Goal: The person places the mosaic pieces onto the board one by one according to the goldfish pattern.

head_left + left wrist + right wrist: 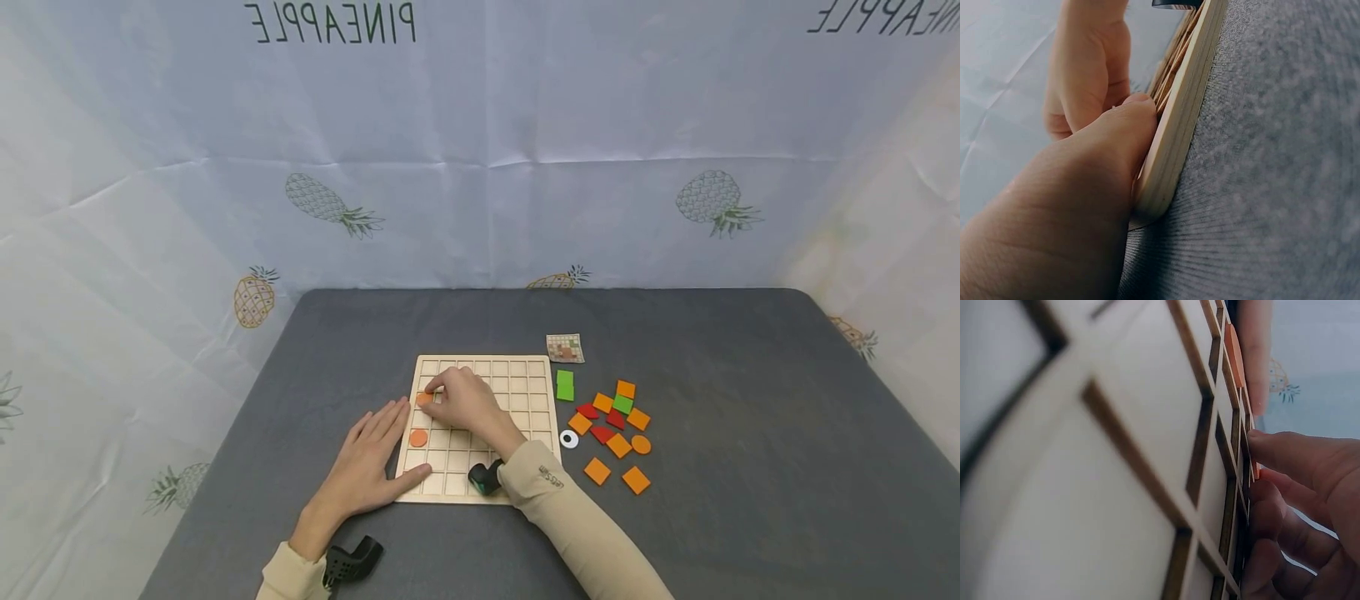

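Observation:
A light wooden board (531, 404) with a grid of square recesses lies on the dark grey table. Over its upper left part, my right hand (468, 406) pinches an orange disc (424, 399) at the left column, thumb and fingertips close to the grid. Below it, a second orange disc (418, 437) lies in a left-column square. My left hand (366, 467) lies along the board's left side with fingers straight, its thumb over the front left corner. In the left wrist view that thumb (1138, 119) touches the board's edge (1179, 119).
Right of the board lie two green pieces (565, 386), a white ring (569, 439) and a loose group of orange squares (618, 445), red pieces (616, 419), a green square (622, 404) and an orange disc (641, 444). A small pattern card (565, 348) sits behind them.

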Action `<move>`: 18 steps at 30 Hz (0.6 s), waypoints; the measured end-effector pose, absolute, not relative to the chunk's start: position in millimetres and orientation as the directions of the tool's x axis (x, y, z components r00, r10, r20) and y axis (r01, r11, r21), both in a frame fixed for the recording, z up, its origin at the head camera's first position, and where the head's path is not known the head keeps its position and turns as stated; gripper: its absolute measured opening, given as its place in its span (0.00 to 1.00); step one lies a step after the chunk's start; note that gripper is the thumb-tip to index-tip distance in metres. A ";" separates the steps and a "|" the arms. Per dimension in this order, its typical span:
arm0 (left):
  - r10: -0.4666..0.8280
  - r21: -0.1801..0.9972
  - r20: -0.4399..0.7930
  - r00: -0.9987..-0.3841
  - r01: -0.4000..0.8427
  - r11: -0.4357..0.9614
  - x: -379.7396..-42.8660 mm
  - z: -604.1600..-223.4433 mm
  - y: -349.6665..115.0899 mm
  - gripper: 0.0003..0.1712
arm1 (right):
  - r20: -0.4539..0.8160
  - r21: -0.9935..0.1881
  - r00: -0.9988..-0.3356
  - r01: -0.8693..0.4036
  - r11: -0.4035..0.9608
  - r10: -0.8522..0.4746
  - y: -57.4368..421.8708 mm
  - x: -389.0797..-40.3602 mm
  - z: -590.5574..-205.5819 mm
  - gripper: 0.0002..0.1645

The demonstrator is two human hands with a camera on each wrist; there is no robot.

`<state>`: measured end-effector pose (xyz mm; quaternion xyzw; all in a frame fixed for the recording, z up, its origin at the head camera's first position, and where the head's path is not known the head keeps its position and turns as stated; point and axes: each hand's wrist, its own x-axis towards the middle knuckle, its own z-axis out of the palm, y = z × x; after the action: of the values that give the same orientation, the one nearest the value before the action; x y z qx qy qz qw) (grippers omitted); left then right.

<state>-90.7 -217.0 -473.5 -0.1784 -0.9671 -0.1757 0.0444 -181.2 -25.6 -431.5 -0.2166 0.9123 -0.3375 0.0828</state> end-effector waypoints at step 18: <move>0.322 0.320 0.130 -0.938 0.347 0.882 -89.9 -473.3 -217.0 0.53 | 0.050 -0.697 -0.859 -0.396 0.598 -0.510 -3.1 -175.7 -427.2 0.18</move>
<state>-89.9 -217.0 -473.3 -0.1725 -0.9692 -0.1716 0.0368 -175.7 -3.1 -427.2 -0.2545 0.8904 -0.3693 0.0772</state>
